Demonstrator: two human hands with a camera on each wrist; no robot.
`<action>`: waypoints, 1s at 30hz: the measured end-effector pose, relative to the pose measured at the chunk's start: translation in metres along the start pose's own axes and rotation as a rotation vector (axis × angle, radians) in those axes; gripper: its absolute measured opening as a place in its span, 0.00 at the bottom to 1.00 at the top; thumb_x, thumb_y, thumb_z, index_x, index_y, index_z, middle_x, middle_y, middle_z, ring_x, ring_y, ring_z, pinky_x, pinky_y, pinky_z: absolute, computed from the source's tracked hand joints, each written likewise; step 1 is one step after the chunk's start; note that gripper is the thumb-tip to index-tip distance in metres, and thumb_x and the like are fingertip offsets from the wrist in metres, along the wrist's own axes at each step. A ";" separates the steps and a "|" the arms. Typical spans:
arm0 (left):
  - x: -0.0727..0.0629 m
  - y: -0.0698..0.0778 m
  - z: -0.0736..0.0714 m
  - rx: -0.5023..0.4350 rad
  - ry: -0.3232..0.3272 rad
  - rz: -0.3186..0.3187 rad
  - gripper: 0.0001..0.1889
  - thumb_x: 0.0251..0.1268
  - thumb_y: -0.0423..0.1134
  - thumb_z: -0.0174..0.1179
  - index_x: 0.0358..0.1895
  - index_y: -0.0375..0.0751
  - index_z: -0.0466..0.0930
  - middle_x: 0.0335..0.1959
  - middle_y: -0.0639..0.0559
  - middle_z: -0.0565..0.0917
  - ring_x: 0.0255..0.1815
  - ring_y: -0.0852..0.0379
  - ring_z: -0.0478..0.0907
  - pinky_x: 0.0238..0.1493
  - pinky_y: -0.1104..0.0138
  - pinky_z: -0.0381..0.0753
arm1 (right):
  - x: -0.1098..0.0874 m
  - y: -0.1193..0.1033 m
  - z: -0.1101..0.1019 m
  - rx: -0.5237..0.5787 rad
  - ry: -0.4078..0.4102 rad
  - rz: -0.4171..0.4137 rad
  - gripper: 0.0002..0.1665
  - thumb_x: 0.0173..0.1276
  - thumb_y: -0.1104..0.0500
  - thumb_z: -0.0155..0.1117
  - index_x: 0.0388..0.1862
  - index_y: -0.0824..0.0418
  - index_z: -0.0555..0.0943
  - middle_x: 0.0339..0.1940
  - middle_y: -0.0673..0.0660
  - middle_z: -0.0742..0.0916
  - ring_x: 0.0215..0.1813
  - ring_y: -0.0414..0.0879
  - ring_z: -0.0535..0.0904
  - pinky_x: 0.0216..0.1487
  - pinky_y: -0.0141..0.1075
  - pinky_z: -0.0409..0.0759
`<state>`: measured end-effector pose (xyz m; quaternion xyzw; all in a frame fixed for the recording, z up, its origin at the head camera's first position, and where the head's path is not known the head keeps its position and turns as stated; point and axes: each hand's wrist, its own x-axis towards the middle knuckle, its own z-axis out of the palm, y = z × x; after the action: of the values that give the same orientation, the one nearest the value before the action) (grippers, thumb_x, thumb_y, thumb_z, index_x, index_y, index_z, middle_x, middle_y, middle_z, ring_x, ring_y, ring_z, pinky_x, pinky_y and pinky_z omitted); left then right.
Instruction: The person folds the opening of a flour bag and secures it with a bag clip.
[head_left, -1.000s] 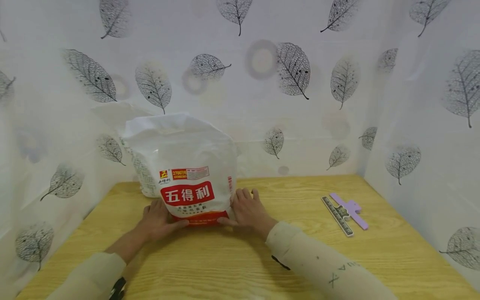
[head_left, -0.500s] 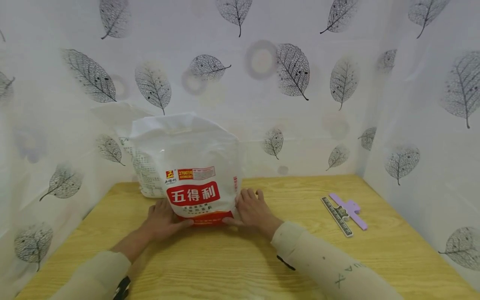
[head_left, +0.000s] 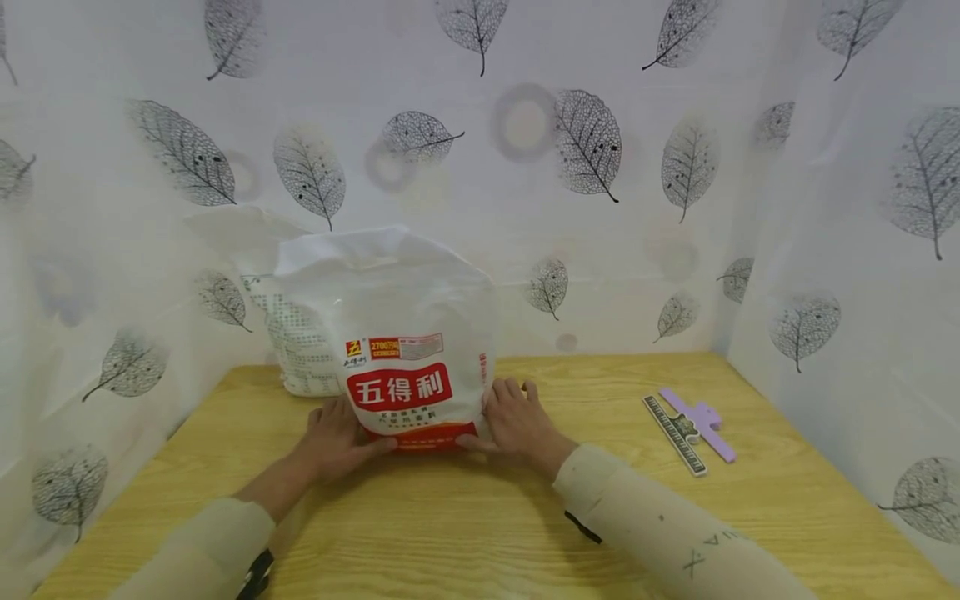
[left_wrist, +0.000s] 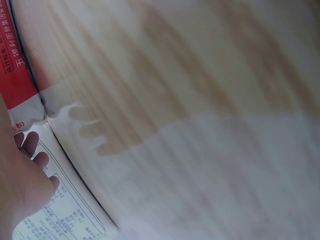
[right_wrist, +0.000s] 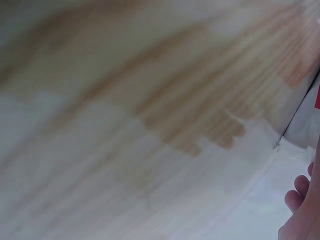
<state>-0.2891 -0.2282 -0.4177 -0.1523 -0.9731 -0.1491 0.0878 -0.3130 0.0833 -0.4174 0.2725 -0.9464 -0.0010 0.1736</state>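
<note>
A white flour bag (head_left: 405, 325) with red Chinese lettering and a red lower band stands upright on the wooden table. Its top is loosely folded over. My left hand (head_left: 332, 442) grips the lower left corner, thumb along the front of the base and fingers round the side. At the lower right corner my right hand (head_left: 521, 425) holds it the same way, its thumb on the red band. Behind it to the left, partly hidden, is a second white bag (head_left: 300, 337) printed with green text. In the left wrist view, printed text (left_wrist: 65, 210) shows beyond my left fingers.
On the right of the table lie two clips, one purple (head_left: 701, 421) and one dark-and-white patterned (head_left: 675, 435). White sheeting (head_left: 465, 167) with grey leaf prints rises behind the table (head_left: 450, 533) and along both sides.
The front flour bag has slid to the right along the table, both hands moving with it in the same grip. More of the rear bag's green text now shows. The clips have stayed put.
</note>
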 end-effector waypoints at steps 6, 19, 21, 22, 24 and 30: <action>0.001 0.005 0.001 -0.005 -0.008 -0.001 0.52 0.59 0.77 0.52 0.75 0.39 0.54 0.70 0.35 0.66 0.70 0.34 0.61 0.64 0.34 0.58 | -0.004 0.004 0.001 -0.002 0.004 0.006 0.54 0.63 0.18 0.47 0.66 0.60 0.70 0.47 0.55 0.78 0.54 0.53 0.71 0.59 0.52 0.65; 0.005 0.016 0.005 -0.032 -0.023 -0.006 0.51 0.63 0.75 0.50 0.76 0.38 0.52 0.71 0.35 0.65 0.71 0.34 0.59 0.64 0.35 0.57 | -0.011 0.015 -0.001 -0.031 -0.022 0.021 0.52 0.63 0.18 0.44 0.59 0.62 0.72 0.44 0.56 0.76 0.54 0.53 0.70 0.60 0.53 0.65; 0.006 0.017 0.007 -0.040 -0.024 -0.001 0.51 0.63 0.75 0.49 0.76 0.39 0.52 0.72 0.35 0.64 0.71 0.34 0.58 0.65 0.35 0.57 | -0.013 0.017 0.000 -0.021 -0.021 0.021 0.52 0.63 0.18 0.44 0.59 0.63 0.72 0.44 0.56 0.76 0.54 0.54 0.70 0.60 0.53 0.65; 0.007 0.017 0.009 -0.043 -0.025 0.001 0.51 0.62 0.76 0.49 0.76 0.40 0.51 0.72 0.35 0.63 0.72 0.34 0.58 0.65 0.35 0.56 | -0.014 0.018 0.000 -0.012 -0.022 0.023 0.53 0.63 0.18 0.44 0.60 0.63 0.71 0.45 0.56 0.75 0.55 0.54 0.70 0.60 0.53 0.64; 0.009 0.018 0.011 -0.050 -0.025 0.006 0.52 0.62 0.77 0.49 0.77 0.41 0.51 0.73 0.36 0.62 0.73 0.35 0.56 0.65 0.35 0.56 | -0.016 0.021 -0.001 0.002 -0.028 0.028 0.54 0.63 0.17 0.43 0.61 0.63 0.71 0.45 0.56 0.75 0.54 0.53 0.69 0.60 0.53 0.63; 0.011 0.026 0.010 -0.050 -0.029 0.008 0.51 0.62 0.77 0.49 0.76 0.41 0.52 0.72 0.36 0.62 0.73 0.34 0.56 0.65 0.35 0.56 | -0.020 0.027 -0.004 0.034 -0.028 0.029 0.54 0.64 0.18 0.43 0.67 0.61 0.69 0.49 0.57 0.76 0.57 0.54 0.69 0.62 0.54 0.63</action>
<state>-0.2921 -0.1982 -0.4176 -0.1606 -0.9696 -0.1708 0.0703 -0.3095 0.1171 -0.4182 0.2618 -0.9524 0.0135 0.1556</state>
